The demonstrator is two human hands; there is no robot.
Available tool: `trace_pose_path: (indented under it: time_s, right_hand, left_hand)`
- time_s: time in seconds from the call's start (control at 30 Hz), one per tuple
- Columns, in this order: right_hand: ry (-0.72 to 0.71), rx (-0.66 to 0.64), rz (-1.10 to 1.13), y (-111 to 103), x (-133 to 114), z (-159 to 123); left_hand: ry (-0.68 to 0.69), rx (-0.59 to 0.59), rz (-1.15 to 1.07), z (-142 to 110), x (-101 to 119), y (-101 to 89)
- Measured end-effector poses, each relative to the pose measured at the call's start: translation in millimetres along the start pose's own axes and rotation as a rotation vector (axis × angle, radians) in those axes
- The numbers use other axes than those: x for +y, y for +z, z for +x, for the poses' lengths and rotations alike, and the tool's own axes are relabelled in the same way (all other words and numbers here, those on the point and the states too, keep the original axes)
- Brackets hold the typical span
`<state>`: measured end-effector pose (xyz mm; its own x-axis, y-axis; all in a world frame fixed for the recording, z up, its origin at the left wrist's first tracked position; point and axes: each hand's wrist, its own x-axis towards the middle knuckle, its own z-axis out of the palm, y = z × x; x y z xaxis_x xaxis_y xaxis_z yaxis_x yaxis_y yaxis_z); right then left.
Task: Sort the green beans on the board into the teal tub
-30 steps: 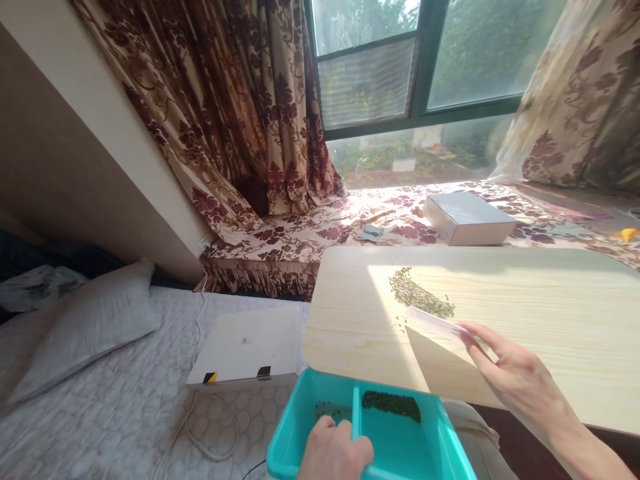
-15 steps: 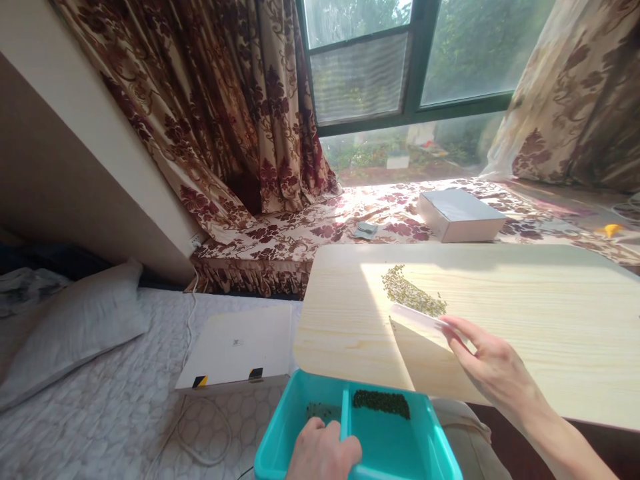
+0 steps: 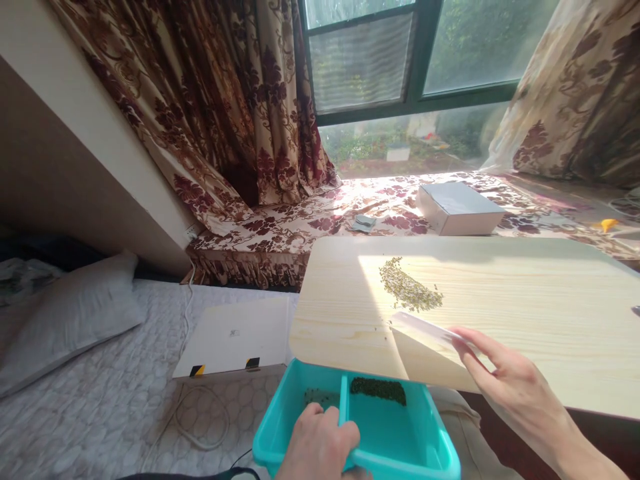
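My right hand (image 3: pixel 520 380) is closed on one end of a thin, flat white card (image 3: pixel 425 327), tilted on its edge over the light wooden table (image 3: pixel 510 293). Beyond the card lies a curved patch of small greenish-yellow grains (image 3: pixel 410 287); a few strays sit by its near end. My left hand (image 3: pixel 323 440) is wrapped over the divider of a turquoise two-compartment bin (image 3: pixel 440 433), just off the table's near edge. Dark green grains (image 3: pixel 379 391) line the far side of its right compartment, and fewer grains (image 3: pixel 321 398) show in the left one.
A white flat box (image 3: pixel 235 337) lies on the quilted bed (image 3: pixel 115 360) at left, near a white cable (image 3: pixel 193 443). On the window ledge are another box (image 3: pixel 460 208) and a small grey packet (image 3: pixel 364 223). A small dark object (image 3: pixel 635 310) shows at the table's right edge.
My right hand has drawn the card slightly back from the grain patch, towards me. Some stray grains now lie nearer the table's front edge. My left hand stays on the bin's divider.
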<state>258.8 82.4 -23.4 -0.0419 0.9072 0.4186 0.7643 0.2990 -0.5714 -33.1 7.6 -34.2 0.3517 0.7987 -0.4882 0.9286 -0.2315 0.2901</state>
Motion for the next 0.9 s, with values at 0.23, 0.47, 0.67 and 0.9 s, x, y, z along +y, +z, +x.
trace_pose_path:
  time_s: [0.23,0.47,0.67,0.9]
  right_hand:
    - [-0.023,-0.015,0.012,1,3,-8]
    - [-0.009,-0.015,-0.022,1,2,-1]
    - [-0.034,0.010,0.002,3,0,0]
    - [-0.092,-0.002,0.022,12,-1,2]
  left_hand:
    - [-0.016,0.005,-0.008,-5,4,-7.1]
    - [-0.033,-0.003,-0.006,-7,8,-13.5]
    - [-0.041,0.003,-0.011,-9,10,-15.5]
    - [-0.025,-0.028,0.013,-5,7,-14.2]
